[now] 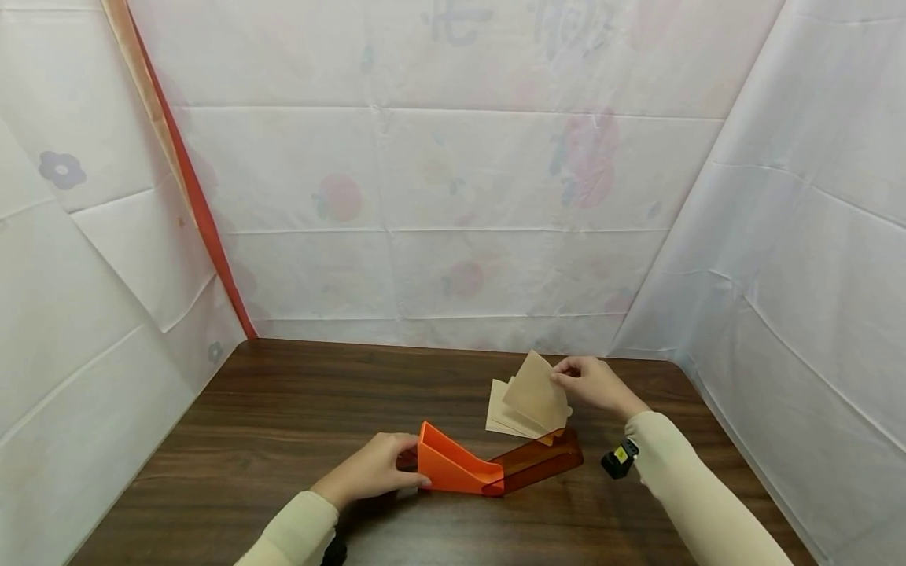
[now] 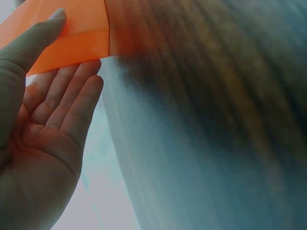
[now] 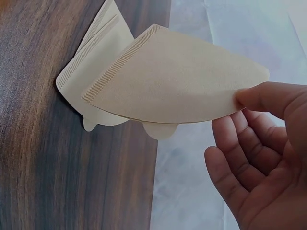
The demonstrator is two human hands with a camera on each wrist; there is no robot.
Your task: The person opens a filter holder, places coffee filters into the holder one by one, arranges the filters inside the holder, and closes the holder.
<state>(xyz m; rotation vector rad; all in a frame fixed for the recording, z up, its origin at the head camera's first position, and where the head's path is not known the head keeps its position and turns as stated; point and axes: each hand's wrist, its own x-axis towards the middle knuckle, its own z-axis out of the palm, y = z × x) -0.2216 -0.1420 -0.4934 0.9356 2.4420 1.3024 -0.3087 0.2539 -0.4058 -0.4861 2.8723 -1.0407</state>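
Observation:
In the head view, my left hand (image 1: 375,470) grips the tall end of an orange coffee filter holder (image 1: 449,469) standing on the table. The left wrist view shows the thumb on one face of the holder (image 2: 81,33) and fingers at its other side. A translucent brown lid (image 1: 538,465) slants out from the holder's low right end. My right hand (image 1: 598,385) pinches a tan paper coffee filter (image 1: 535,393) by its edge, thumb on top. In the right wrist view its crimped seam is plain, and several more coffee filters (image 3: 98,64) lie fanned beneath it.
The dark wood table (image 1: 304,401) has white patterned sheeting (image 1: 453,173) behind it and at both sides. A red-orange strip (image 1: 191,173) runs down the back left corner. A black wrist camera (image 1: 619,461) sits at the right sleeve.

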